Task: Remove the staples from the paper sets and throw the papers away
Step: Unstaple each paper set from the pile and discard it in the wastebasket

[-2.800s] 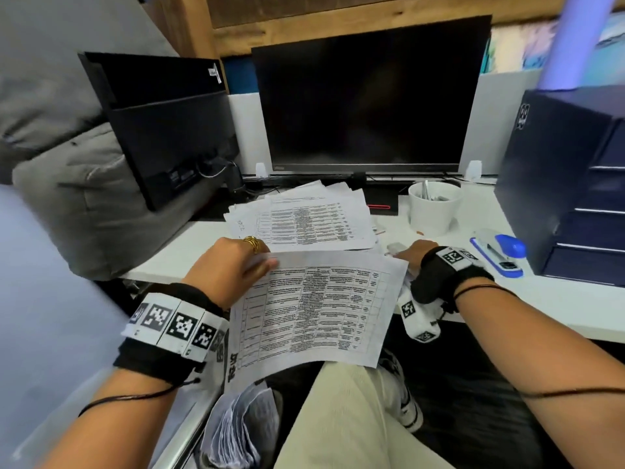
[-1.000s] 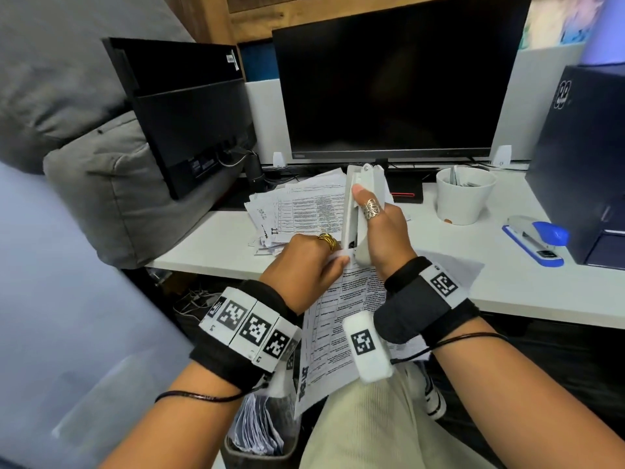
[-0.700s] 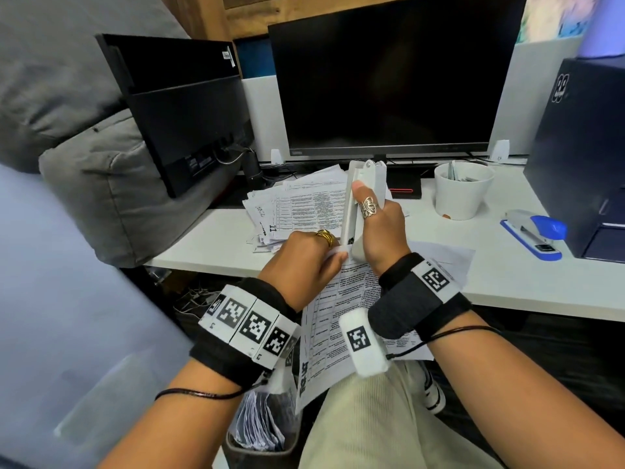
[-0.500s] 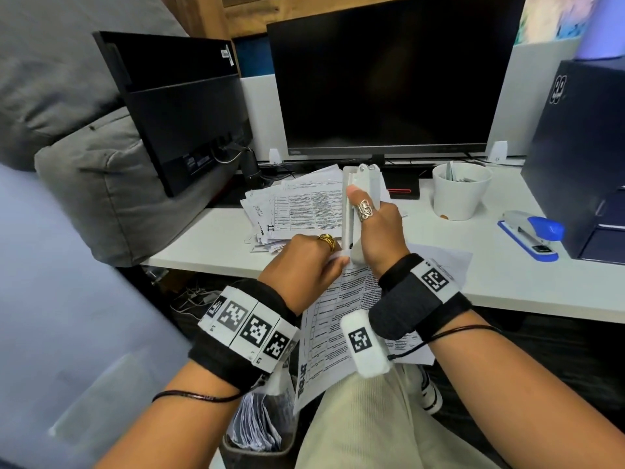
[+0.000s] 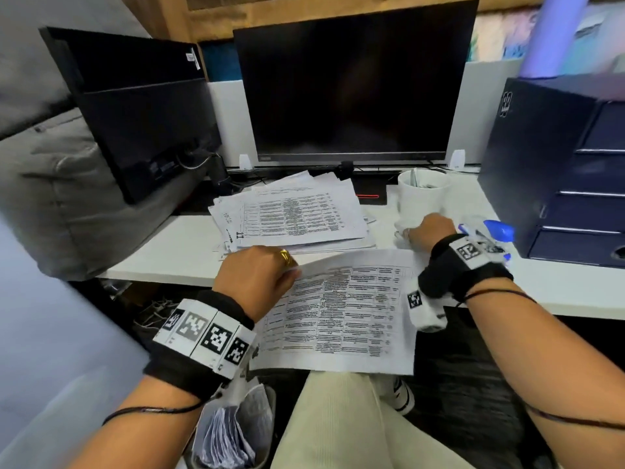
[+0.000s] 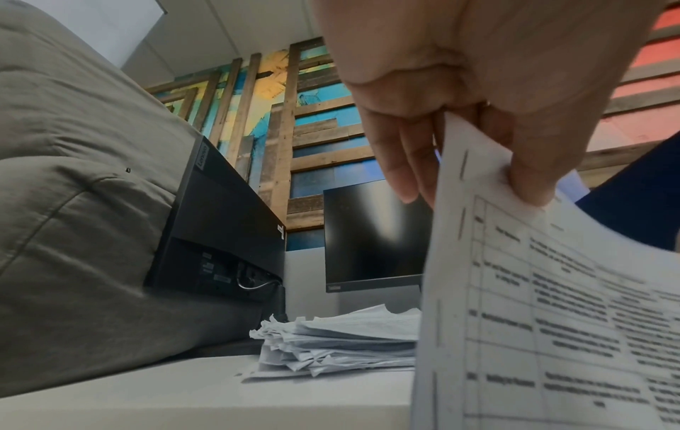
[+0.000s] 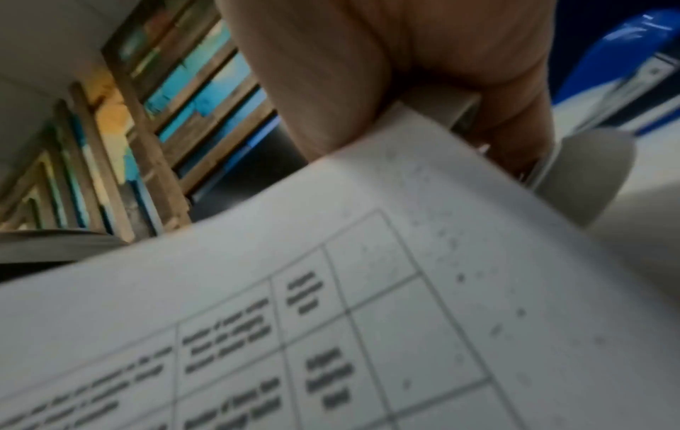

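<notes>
A printed paper set [image 5: 338,316] lies across the desk edge and my lap. My left hand [image 5: 287,269] pinches its upper left corner, thumb on top and fingers beneath, as the left wrist view shows [image 6: 471,174]. My right hand [image 5: 411,231] is down on the desk to the right of the set, beside the white cup [image 5: 422,194]. The right wrist view shows my right hand [image 7: 423,125] gripping a white staple remover [image 7: 438,109] just past the paper's far corner [image 7: 331,320]. No staple is visible.
A stack of more paper sets [image 5: 297,214] lies before the monitor [image 5: 351,86]. A blue stapler [image 5: 490,231] and dark drawer unit [image 5: 558,164] stand at the right. A second monitor [image 5: 142,106] leans at the left. A bin of papers [image 5: 233,431] sits below the desk.
My right hand has left the paper's corner and gone right and down to the desk with the staple remover. The paper set, held up before, now lies flatter in my left hand.
</notes>
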Motion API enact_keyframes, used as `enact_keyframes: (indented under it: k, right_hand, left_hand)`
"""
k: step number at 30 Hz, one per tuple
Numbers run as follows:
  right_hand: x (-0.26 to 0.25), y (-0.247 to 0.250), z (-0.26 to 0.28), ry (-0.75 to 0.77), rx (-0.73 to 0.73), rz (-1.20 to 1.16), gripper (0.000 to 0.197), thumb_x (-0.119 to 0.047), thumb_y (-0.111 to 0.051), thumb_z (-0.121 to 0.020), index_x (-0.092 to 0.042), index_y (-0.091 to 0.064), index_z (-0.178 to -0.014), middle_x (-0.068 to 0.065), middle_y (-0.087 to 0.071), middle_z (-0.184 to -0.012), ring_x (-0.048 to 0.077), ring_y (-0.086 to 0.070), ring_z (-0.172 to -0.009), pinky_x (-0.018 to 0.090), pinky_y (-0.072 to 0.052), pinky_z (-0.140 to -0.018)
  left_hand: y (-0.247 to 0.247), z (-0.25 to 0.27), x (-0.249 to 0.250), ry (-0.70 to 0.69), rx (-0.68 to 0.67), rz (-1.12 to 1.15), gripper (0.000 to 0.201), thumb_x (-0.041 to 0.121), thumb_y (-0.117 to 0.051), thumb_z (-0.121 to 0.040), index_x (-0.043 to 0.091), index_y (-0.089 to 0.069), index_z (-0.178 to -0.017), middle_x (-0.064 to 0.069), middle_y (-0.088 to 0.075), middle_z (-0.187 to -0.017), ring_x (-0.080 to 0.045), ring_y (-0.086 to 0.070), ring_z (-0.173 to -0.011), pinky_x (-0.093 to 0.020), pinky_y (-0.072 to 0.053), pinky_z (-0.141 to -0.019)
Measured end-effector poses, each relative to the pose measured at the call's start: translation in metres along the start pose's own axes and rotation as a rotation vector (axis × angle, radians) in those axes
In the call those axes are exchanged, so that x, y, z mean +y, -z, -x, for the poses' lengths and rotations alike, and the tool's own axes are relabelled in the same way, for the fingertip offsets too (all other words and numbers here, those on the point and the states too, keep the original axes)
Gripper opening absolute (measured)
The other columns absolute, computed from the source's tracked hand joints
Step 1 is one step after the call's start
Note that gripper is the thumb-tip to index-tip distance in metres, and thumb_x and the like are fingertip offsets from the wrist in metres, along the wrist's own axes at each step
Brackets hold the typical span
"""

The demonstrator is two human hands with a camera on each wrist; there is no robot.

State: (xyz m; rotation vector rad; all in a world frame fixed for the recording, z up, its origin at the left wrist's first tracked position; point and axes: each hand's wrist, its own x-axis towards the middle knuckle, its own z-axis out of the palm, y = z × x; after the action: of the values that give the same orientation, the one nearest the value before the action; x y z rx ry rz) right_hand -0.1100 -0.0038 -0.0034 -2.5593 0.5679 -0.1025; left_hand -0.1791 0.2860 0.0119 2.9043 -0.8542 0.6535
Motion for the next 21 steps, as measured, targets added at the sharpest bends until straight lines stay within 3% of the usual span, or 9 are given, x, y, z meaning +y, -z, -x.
enact_keyframes:
  k: [4,8,11,12,14,15,17,19,21]
  right_hand:
    - [0.016,-0.024,-0.006,0.043,0.006,0.076,0.040,-0.029,-0.052,-0.094,0.008,-0.059,-0.109,0.026,-0.059,-0.118,0.038,-0.054,-0.109,0.034,-0.043,-0.084]
    - [0.015,-0.023,-0.005,0.132,0.040,0.072,0.042,-0.039,-0.052,-0.093,0.000,-0.062,-0.105,0.021,-0.062,-0.115,0.034,-0.057,-0.105,0.031,-0.042,-0.080]
    - [-0.005,-0.015,0.021,0.525,0.169,-0.153,0.045,-0.041,-0.059,-0.088,-0.013,-0.061,-0.122,0.009,-0.060,-0.126,0.024,-0.053,-0.116,0.033,-0.041,-0.097]
    - [-0.016,-0.012,0.038,0.682,0.110,-0.230,0.048,-0.042,-0.066,-0.083,-0.018,-0.060,-0.124,0.003,-0.060,-0.126,0.016,-0.052,-0.117,0.031,-0.040,-0.100]
    - [-0.032,-0.016,0.064,0.863,-0.066,-0.164,0.055,-0.041,-0.075,-0.074,-0.027,-0.058,-0.125,-0.007,-0.061,-0.124,0.007,-0.052,-0.114,0.028,-0.041,-0.099]
    - [-0.036,-0.024,0.070,0.906,-0.083,-0.065,0.053,-0.038,-0.076,-0.075,-0.030,-0.058,-0.124,-0.008,-0.063,-0.121,0.008,-0.054,-0.111,0.030,-0.043,-0.097]
    - [-0.041,-0.039,0.076,0.949,0.055,0.008,0.032,-0.026,-0.073,-0.079,-0.028,-0.068,-0.110,-0.005,-0.070,-0.105,0.015,-0.064,-0.098,0.033,-0.051,-0.083]
    - [-0.040,-0.051,0.080,1.062,0.300,-0.125,0.019,-0.013,-0.066,-0.072,-0.022,-0.076,-0.087,-0.003,-0.073,-0.080,0.020,-0.069,-0.072,0.030,-0.055,-0.061]
    - [-0.036,-0.056,0.085,1.156,0.483,-0.219,0.024,-0.010,-0.055,-0.069,-0.017,-0.076,-0.078,-0.003,-0.073,-0.075,0.019,-0.068,-0.063,0.026,-0.054,-0.051]
  left_hand:
    - [-0.005,0.002,0.000,0.014,-0.081,0.003,0.031,0.039,-0.041,-0.097,0.024,-0.067,-0.104,0.005,-0.066,-0.099,-0.016,-0.060,-0.094,-0.024,-0.041,-0.066]
    - [-0.008,0.002,0.000,0.019,-0.109,-0.027,0.031,0.035,-0.038,-0.099,0.029,-0.060,-0.119,0.008,-0.064,-0.113,-0.014,-0.059,-0.103,-0.023,-0.043,-0.074]
    - [-0.010,0.001,-0.002,0.019,-0.073,-0.033,0.028,0.031,-0.039,-0.099,0.026,-0.063,-0.114,0.005,-0.065,-0.109,-0.019,-0.062,-0.099,-0.026,-0.046,-0.073]
    - [-0.011,0.001,-0.002,0.009,-0.024,-0.010,0.026,0.029,-0.043,-0.097,0.023,-0.067,-0.106,0.002,-0.067,-0.101,-0.022,-0.065,-0.091,-0.029,-0.050,-0.068]
    - [-0.013,0.001,-0.003,-0.046,0.128,-0.009,0.013,0.023,-0.060,-0.087,0.017,-0.071,-0.085,-0.001,-0.068,-0.078,-0.025,-0.066,-0.062,-0.031,-0.052,-0.046]
    - [-0.015,0.001,-0.005,-0.078,0.204,-0.017,0.003,0.018,-0.072,-0.078,0.016,-0.071,-0.079,0.000,-0.067,-0.072,-0.023,-0.064,-0.052,-0.027,-0.048,-0.037]
    - [-0.020,0.002,-0.007,-0.139,0.276,-0.043,0.019,0.010,-0.084,-0.063,0.015,-0.071,-0.076,0.001,-0.066,-0.070,-0.019,-0.061,-0.048,-0.020,-0.041,-0.035]
    - [-0.022,0.004,-0.007,-0.191,0.331,-0.044,0.014,0.010,-0.080,-0.067,0.015,-0.069,-0.073,0.002,-0.066,-0.072,-0.017,-0.061,-0.055,-0.020,-0.041,-0.041]
    - [-0.025,0.008,-0.006,-0.195,0.378,0.055,0.004,0.017,-0.067,-0.078,0.014,-0.067,-0.075,0.002,-0.066,-0.076,-0.014,-0.059,-0.068,-0.025,-0.046,-0.055]
